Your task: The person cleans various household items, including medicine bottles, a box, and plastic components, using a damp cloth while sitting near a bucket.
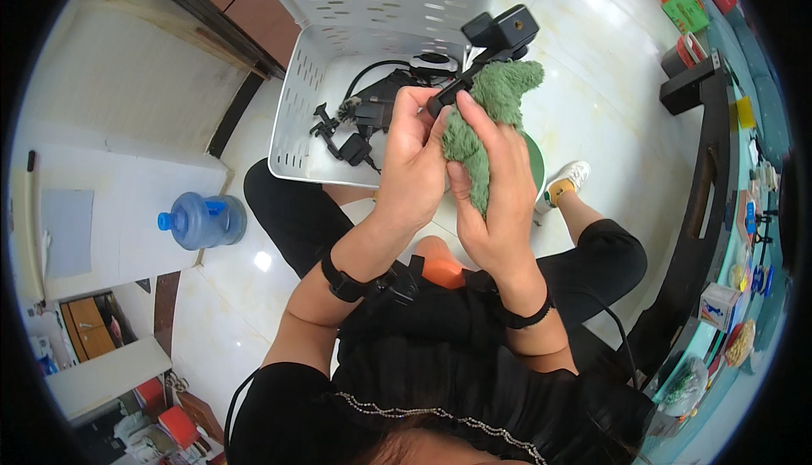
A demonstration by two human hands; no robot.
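My left hand (412,167) grips the lower end of a black handheld device (458,88), which looks like a gimbal or camera mount. It slants up and to the right, ending in a boxy head (515,27). Pressed against its shaft is a fluffy green cloth (504,94), bunched in my right hand (501,192). Just beyond my left hand stands a white plastic basket (285,116). Inside it lie a black mount with a small box (355,148), a black-and-white item (434,64) and dark cables and gear, partly hidden by my hand.
Behind my right hand shows the edge of a green round object (536,164). A white perforated basket tier (387,8) rises at the back. To the left, a blue water jug (206,221) lies on its side. A glass-topped table (717,237) with many items runs along the right.
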